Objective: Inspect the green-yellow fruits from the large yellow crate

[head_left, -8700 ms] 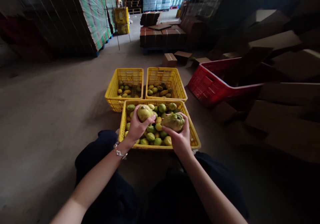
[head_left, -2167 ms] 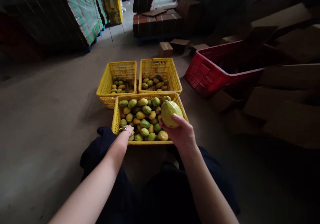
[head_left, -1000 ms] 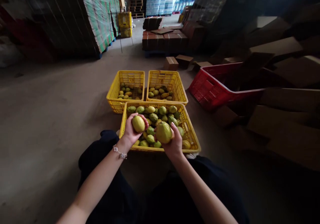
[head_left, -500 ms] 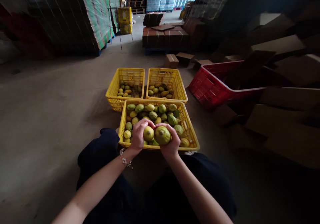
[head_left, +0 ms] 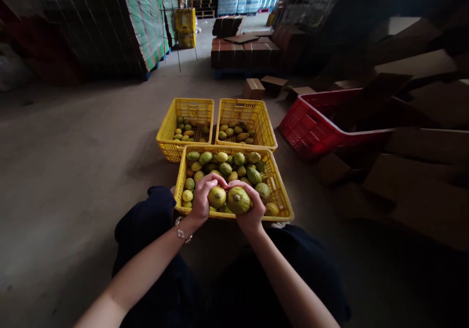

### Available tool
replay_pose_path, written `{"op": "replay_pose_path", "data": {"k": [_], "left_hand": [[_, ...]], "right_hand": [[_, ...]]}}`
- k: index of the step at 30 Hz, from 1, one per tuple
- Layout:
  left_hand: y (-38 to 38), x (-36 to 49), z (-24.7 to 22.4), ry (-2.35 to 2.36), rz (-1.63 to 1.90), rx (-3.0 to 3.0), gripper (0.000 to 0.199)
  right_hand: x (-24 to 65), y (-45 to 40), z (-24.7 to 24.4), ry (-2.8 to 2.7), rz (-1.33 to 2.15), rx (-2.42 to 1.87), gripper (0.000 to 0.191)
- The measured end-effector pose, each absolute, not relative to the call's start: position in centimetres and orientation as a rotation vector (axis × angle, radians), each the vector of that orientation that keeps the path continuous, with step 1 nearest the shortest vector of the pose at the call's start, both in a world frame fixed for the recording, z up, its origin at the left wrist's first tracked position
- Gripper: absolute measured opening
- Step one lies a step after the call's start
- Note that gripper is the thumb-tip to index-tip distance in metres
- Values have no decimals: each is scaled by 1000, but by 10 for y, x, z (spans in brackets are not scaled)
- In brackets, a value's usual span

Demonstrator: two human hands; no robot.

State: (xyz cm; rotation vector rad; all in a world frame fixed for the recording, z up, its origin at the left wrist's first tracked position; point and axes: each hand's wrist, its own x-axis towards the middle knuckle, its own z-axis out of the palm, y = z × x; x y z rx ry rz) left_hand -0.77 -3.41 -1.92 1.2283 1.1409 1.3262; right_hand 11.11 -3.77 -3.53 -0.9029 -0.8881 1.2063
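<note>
My left hand [head_left: 202, 197] is closed around a small, round yellow-green fruit [head_left: 217, 197]. A larger, faintly ridged green fruit [head_left: 239, 200] sits in my right hand [head_left: 254, 207], its stubby end facing me. The two fruits are side by side, nearly touching, and my fingertips meet behind them. Both hands are over the near part of a yellow plastic crate [head_left: 282, 191]. Inside that crate lie several green and yellow fruits [head_left: 254, 175] of the same sort, partly hidden by my hands.
Beyond the near crate stand a left yellow crate [head_left: 166, 144] and a right yellow crate [head_left: 266, 127], each with several fruits at the bottom. A red crate [head_left: 311, 127] and loose cardboard [head_left: 421, 171] lie to the right. Stacked boxes [head_left: 245, 54] are farther back.
Both hands still hold the same two fruits, turned only slightly. The view has shifted a little, moving the crates slightly right in the picture.
</note>
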Motion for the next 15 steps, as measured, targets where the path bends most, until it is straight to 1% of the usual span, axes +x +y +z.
{"op": "replay_pose_path", "data": {"k": [4, 10, 13, 15], "left_hand": [[-33, -6, -18, 1004, 1405, 1024, 22], [-23, -3, -17, 944, 1352, 328, 28], [-19, -3, -16, 939, 1280, 94, 29], [-17, -4, -14, 930, 1269, 3, 28]], "right_hand": [[112, -38, -36, -880, 1204, -896, 33], [103, -29, -43, -398, 1530, -959, 30], [101, -24, -47, -205, 1600, -962, 26], [101, -22, -48, -197, 1618, -944, 23]]}}
